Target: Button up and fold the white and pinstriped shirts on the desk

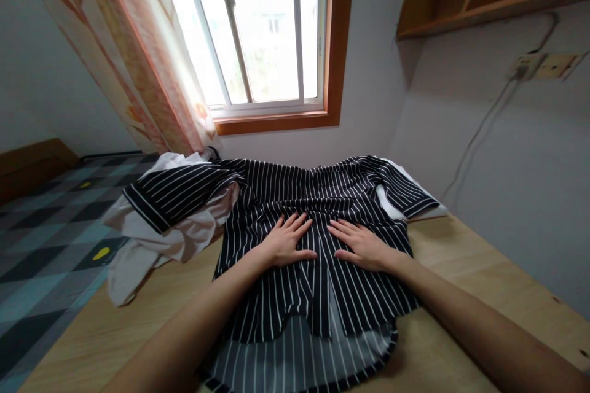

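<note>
A black shirt with white stripes point(276, 301) lies spread on a wooden board, its short sleeves out to both sides and its hem toward me. My left hand point(288, 241) rests flat on the shirt's middle, fingers stretched away from me. My right hand point(359, 244) lies flat beside it, fingers spread and angled inward. Between the hands runs the shirt's front opening. Cloth is bunched in folds just beyond my fingertips. At the bottom, the paler inside of the longer back hem shows.
Crumpled pale cloth point(138, 264) lies under the left sleeve, partly hanging toward a checked bedspread point(41, 258). The wooden board point(474, 264) extends right to the wall. Beyond are a window point(271, 31), a curtain point(138, 43), a shelf point(461, 18) and a plugged-in cable point(474, 141).
</note>
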A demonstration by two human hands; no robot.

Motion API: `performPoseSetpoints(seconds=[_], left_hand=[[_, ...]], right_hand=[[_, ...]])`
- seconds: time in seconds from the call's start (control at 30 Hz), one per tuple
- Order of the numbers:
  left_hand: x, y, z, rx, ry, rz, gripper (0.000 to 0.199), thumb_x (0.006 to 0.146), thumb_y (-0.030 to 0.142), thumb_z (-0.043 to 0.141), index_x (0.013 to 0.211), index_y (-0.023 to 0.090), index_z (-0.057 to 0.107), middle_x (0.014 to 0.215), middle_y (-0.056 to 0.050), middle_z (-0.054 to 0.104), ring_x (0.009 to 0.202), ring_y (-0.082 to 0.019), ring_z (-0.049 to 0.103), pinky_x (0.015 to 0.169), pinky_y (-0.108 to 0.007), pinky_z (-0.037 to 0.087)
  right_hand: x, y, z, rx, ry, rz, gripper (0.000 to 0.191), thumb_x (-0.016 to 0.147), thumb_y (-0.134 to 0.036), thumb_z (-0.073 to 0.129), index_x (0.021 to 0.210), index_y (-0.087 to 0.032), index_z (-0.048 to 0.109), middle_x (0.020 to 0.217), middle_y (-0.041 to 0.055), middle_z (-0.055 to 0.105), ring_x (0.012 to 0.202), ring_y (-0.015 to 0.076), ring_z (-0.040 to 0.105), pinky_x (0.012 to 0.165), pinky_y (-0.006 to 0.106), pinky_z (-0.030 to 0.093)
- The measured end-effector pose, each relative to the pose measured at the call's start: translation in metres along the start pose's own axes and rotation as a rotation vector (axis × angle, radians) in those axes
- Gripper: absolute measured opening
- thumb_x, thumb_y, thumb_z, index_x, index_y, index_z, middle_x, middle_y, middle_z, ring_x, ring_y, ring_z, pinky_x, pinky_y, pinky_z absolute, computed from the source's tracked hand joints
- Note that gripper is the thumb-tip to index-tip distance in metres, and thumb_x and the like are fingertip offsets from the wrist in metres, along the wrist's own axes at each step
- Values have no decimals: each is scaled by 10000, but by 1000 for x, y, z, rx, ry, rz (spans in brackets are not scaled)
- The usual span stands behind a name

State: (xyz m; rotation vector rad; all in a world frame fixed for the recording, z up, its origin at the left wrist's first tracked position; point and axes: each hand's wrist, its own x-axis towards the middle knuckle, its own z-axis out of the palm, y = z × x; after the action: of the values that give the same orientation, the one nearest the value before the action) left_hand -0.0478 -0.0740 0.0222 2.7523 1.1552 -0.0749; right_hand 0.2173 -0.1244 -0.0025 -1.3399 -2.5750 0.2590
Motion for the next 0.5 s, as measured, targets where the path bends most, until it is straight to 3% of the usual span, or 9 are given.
performPoseSetpoints(seconds=[0.17,0.27,0.4,0.5], left_hand=[[7,-8,1,3,12,-14,906,830,786,355,1533,235,203,1598,-121,150,1471,-332,94,1152,-551,59],[4,-2,-2,10,60,-35,818,870,714,401,1500,204,293,1577,-134,239,1452,-336,175,1144,-547,131],[-10,24,-13,0,218,10,521,901,500,540,1318,188,514,1360,-111,536,1260,-286,460,1035,-457,356],[-23,50,-19,-30,242,110,339,881,424,600,1126,191,617,1088,-70,641,1023,-243,568,888,-397,448]], right_hand=[[12,7,-1,24,13,-13,635,946,-533,436,1485,-207,356,1556,92,305,1437,235,262,1155,443,269],[13,4,-2,24,54,19,589,944,-477,468,1435,-152,437,1513,132,385,1400,248,340,1140,438,303],[5,-10,-2,23,144,38,439,926,-354,526,1315,-155,565,1396,137,529,1312,258,454,1102,465,353],[-5,-25,-5,37,191,14,359,895,-301,569,1226,-173,620,1306,128,593,1226,265,522,1054,474,400]])
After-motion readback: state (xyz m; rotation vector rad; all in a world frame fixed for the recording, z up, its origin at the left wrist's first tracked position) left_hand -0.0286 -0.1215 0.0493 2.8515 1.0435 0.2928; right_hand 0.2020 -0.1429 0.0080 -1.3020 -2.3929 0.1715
